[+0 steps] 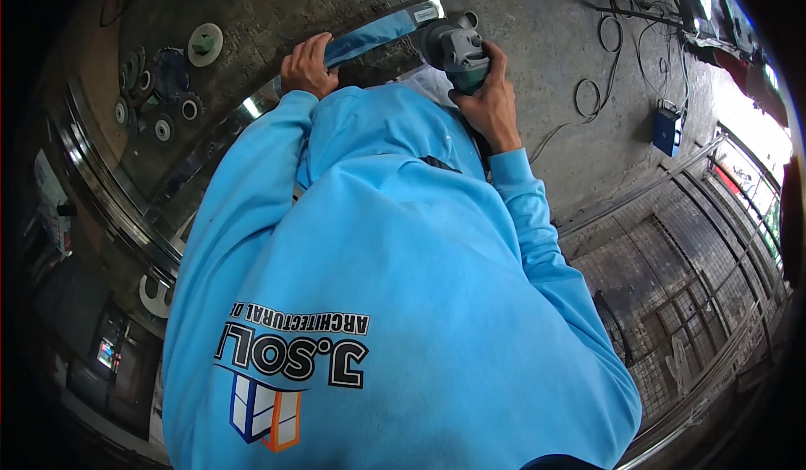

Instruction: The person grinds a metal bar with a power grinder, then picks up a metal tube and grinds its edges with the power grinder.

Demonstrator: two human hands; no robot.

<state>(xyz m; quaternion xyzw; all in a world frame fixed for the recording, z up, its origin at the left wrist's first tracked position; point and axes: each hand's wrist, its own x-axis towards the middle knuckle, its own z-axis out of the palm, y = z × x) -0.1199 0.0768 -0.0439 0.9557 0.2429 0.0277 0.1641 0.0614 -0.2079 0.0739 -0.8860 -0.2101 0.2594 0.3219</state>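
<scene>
My left hand [307,67] is wrapped over a long shiny metal bar, whose blue-filmed face [374,35] catches the light. The bar slants across in front of my body, its far end up at the top middle. In my right hand [492,101] is an angle grinder [463,54], gripped round its green body. The grinder's round disc [432,43] is right at the bar near its far end and overlaps it in this view. Blue sleeves and the front of my blue sweatshirt [403,260] cover the nearer part of the bar.
Several grinding discs [163,129] lie on the floor at the left, with a larger pale disc [205,44] nearby. Loose cables [588,96] loop over the concrete at the right, by a blue box [667,130]. Metal lengths [88,147] stand left; a metal grid frame [672,268] is at the right.
</scene>
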